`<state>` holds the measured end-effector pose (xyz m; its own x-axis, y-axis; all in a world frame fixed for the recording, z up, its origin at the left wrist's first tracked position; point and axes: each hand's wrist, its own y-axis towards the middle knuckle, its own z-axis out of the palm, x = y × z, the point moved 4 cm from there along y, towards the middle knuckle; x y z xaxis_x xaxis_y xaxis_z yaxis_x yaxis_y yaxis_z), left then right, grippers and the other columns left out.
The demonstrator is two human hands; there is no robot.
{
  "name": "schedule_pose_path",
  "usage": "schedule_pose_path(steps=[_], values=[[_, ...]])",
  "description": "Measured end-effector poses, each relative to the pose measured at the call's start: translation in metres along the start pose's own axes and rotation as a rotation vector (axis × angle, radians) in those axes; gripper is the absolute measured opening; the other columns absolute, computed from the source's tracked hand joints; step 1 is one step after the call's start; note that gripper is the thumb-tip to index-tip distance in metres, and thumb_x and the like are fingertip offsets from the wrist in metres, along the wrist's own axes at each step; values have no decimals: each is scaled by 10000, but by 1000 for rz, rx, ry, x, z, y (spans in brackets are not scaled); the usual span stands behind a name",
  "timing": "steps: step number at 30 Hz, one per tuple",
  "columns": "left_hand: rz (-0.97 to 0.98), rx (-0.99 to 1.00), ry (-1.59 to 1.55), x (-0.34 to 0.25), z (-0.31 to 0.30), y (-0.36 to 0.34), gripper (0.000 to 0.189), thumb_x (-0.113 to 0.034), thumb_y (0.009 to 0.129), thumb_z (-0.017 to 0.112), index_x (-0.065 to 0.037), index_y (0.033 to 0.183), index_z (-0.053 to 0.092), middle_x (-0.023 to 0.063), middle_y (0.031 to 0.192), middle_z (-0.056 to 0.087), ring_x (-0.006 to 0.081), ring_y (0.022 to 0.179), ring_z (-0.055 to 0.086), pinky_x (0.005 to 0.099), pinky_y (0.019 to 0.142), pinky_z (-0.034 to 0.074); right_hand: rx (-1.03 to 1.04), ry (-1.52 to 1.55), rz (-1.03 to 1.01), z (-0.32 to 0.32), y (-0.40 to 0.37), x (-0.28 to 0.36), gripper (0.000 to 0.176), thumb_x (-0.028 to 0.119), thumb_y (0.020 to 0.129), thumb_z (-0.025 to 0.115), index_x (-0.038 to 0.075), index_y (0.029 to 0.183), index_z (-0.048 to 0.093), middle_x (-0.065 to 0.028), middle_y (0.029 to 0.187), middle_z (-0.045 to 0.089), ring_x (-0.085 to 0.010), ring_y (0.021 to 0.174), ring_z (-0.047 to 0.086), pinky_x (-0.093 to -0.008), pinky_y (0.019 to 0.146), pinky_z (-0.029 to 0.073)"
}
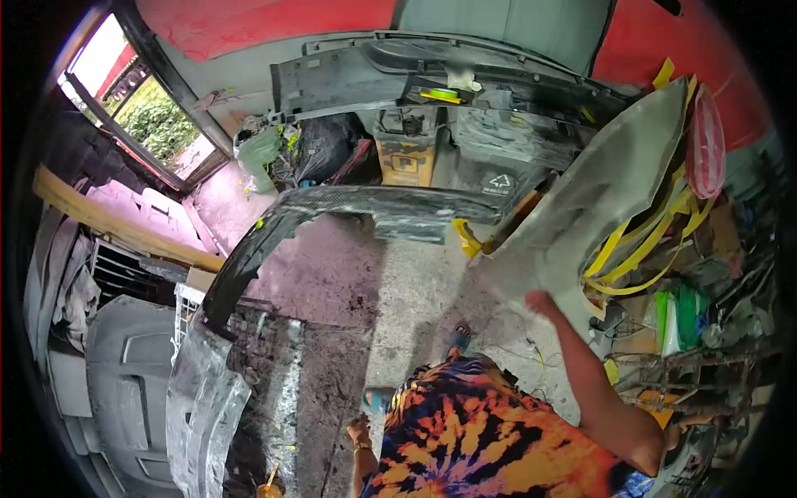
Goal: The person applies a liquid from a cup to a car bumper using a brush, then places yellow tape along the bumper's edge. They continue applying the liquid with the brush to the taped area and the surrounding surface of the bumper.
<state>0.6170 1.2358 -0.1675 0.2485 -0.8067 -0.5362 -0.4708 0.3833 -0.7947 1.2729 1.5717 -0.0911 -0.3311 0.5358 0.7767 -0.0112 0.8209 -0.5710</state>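
You wear a tie-dyed shirt [481, 432] at six o'clock, orange and peach rays bursting through near-black and violet, with pale blue toward five o'clock. Your forearms are bare. A slim band [363, 449] circles the wrist of your left hand [358, 430]. Your open footwear [459, 339] shows bluish straps.

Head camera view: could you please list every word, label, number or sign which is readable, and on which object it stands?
No words or numbers can be read.
Recycling sign of three arrows: on the dark bin.
Small lettering under this sign: too small to read.
Dark marking on the yellow bin: too blurred to read.
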Motion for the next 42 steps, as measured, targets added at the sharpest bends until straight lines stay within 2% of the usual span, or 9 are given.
schedule_pose_path(steps=[7, 11, 14, 22, 27, 30, 35, 37, 42], values=[[37, 73, -59, -66, 75, -33, 381, -199, 843, 704, 17, 1087, 507, 105, 894, 635, 163, 786, 590, 283, 675, 493, -272, 57, -608, -84, 76, 386, 183, 154, 916, 587, 38, 1047, 638, 28, 807, 599, -57, 674, 523, -216, 569, 431], [47, 121, -34, -92, 107, -24, 434, -197, 852, 696, 5, 1147, 449, 97, 925, 618, 153, 811, 569, 275, 697, 481, -279, -93, -994, -45, 159, 497, 167, 110, 859, 615, 32, 1004, 640, -13, 803, 629, -113, 714, 552, -283, 629, 465], [66, 165, -19, -127, 135, -3, 477, -196, 859, 690, -4, 1191, 406, 91, 947, 605, 146, 829, 553, 268, 714, 472, -369, -378, -913, -16, 209, 545, 207, 122, 839, 628, 50, 1032, 647, -101, 920, 663, -222, 819, 625, -342, 733, 493], [42, 116, 20, -219, 151, 19, 601, -192, 878, 674, -28, 1311, 291, 75, 1009, 570, 127, 878, 511, 251, 758, 449, -509, -807, -754, 1, 278, 596, 351, 145, 812, 660, 103, 1158, 623, -103, 1236, 566, -296, 1164, 523, -417, 984, 414], [55, -29, -43, -227, 132, -7, 682, -190, 889, 664, -44, 1385, 219, 64, 1047, 548, 115, 909, 485, 240, 786, 434, -495, -898, -798, 1, 312, 591, 227, 116, 799, 658, 75, 1023, 659, -77, 1171, 587, -273, 1133, 533, -412, 1022, 361], [125, -157, -104, -230, 117, -33, 732, -188, 896, 658, -53, 1430, 176, 58, 1070, 535, 108, 927, 469, 233, 802, 426, -286, -560, -1007, -9, 283, 596, 186, 84, 794, 675, 21, 967, 653, -93, 1123, 612, -267, 1015, 602, -389, 854, 477], [675, -625, -161, -343, 129, -151, 661, -134, 902, 639, -47, 1417, 234, 50, 1041, 496, 93, 839, 438, 230, 712, 412, 102, 72, -1083, -3, 206, 570, 171, 59, 833, 662, -3, 987, 621, -105, 1183, 609, -223, 1079, 595, -338, 922, 454], [920, -741, -325, -451, 181, -246, 183, -150, 920, 523, 6, 882, 609, 74, 846, 605, 140, 788, 551, 267, 745, 451, 203, -26, -1130, -9, 135, 576, 150, 62, 859, 644, -1, 988, 600, -82, 1183, 611, -234, 1111, 575, -349, 940, 448], [1269, -291, -171, -585, 291, -345, 326, -59, 795, 648, 19, 1111, 630, 104, 1024, 623, 197, 903, 578, 308, 811, 463, 442, -228, -1526, -6, 59, 565, 187, 57, 826, 673, 28, 992, 589, -88, 1189, 613, -289, 1137, 569, -407, 998, 431]])
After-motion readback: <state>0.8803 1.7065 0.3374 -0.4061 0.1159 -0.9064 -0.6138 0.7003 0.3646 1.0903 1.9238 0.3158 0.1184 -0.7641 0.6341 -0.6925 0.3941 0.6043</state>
